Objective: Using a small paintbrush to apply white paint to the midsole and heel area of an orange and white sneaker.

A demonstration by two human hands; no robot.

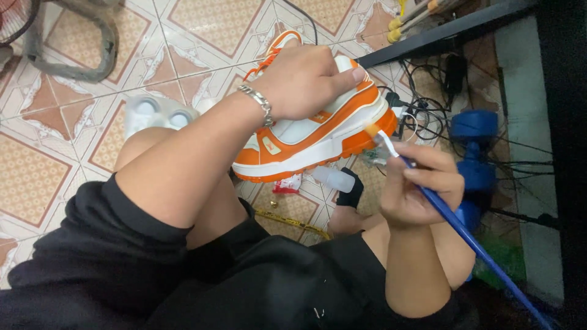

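While cables (pixel 422 116) crowd behind, hands hold sneaker (pixel 318 131) and brush (pixel 452 220).

The left hand (pixel 309 79) covers the upper middle of the orange-and-white sneaker (pixel 318 131). The blue brush handle (pixel 471 238) is cut off at the lower edge. The clear containers (pixel 156 113) are blurred. The fan (pixel 15 18) is cropped at the top-left corner. The cable tangle (pixel 428 110) cannot be resolved.

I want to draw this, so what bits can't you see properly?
Head view only:
- Shoe: its top and inside are covered by the left hand.
- Brush: the handle end runs off the bottom edge; the right hand covers its middle.
- Dumbbell: partly behind the right hand.
- Cables: too tangled to follow.
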